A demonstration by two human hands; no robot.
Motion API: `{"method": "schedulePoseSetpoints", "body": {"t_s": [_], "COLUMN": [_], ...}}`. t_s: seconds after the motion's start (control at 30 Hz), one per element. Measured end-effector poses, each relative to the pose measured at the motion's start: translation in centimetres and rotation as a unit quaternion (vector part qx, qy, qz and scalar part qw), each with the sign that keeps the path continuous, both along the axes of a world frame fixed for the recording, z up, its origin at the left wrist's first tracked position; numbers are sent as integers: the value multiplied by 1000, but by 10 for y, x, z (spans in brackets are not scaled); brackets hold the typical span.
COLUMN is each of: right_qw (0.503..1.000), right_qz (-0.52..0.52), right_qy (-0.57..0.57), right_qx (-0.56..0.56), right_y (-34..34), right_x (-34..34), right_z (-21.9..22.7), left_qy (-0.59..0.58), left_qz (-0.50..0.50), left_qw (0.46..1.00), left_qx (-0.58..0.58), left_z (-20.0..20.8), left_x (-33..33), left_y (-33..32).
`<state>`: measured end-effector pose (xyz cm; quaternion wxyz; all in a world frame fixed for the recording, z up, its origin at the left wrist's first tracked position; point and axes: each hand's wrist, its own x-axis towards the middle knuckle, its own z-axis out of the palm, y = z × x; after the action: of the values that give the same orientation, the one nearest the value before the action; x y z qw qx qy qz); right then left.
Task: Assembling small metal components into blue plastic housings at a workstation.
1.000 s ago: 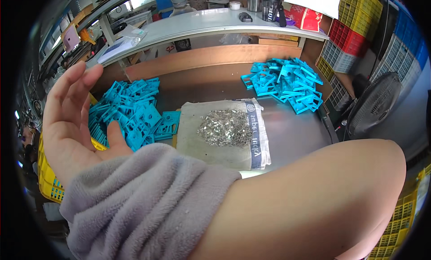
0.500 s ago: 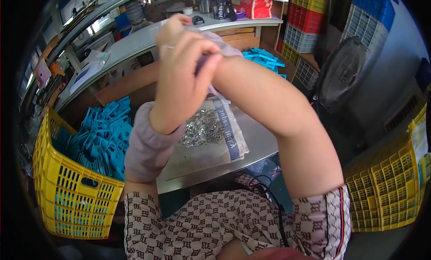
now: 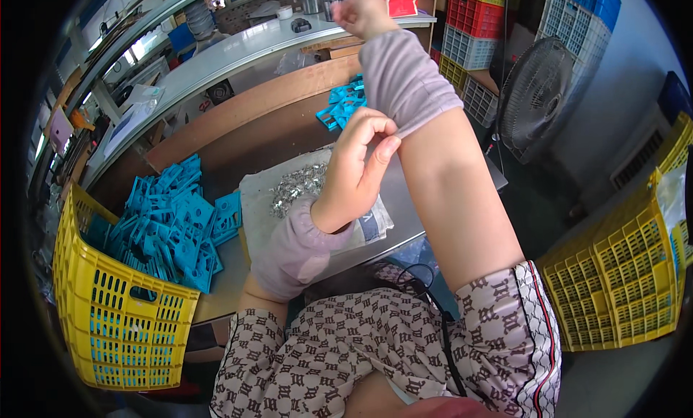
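My left hand pinches the lower edge of a pale mauve oversleeve on my right forearm. That oversleeve covers the forearm up to below the elbow. My right hand is raised at arm's length near the back shelf, holding nothing that shows, its fingers loosely bent and apart. A matching oversleeve sits around my left forearm. Beneath my arms, a pile of small shiny metal parts lies on a whitish woven sack on the metal table; my left hand and sleeve hide part of it.
At left, a yellow crate stands beside heaped blue plastic pieces. More blue pieces lie at the back by a wooden board. On the right are a black fan, stacked crates and another yellow crate.
My right arm has straightened forward and to the right. My left hand has moved from near the right wrist down to the oversleeve's lower edge, and the oversleeve now covers more forearm.
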<state>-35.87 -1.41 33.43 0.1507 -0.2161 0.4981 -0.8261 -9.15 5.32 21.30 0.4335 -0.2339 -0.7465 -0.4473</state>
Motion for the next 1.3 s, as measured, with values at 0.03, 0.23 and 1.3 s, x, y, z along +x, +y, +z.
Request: {"method": "schedulePoseSetpoints", "body": {"t_s": [0.03, 0.23, 1.3], "right_qw": [999, 409, 716], "right_qz": [-11, -372, -15], "right_qy": [31, 717, 691], "right_qx": [-7, 425, 100], "right_y": [2, 5, 28], "right_x": [1, 24, 175], "right_z": [-3, -53, -87], "left_qy": [11, 53, -105], "left_qz": [5, -16, 461], "left_qw": [1000, 993, 753], "left_qx": [-15, -107, -458], "left_z": [-2, 24, -41], "left_x": [1, 1, -15], "left_y": [-1, 19, -233]}}
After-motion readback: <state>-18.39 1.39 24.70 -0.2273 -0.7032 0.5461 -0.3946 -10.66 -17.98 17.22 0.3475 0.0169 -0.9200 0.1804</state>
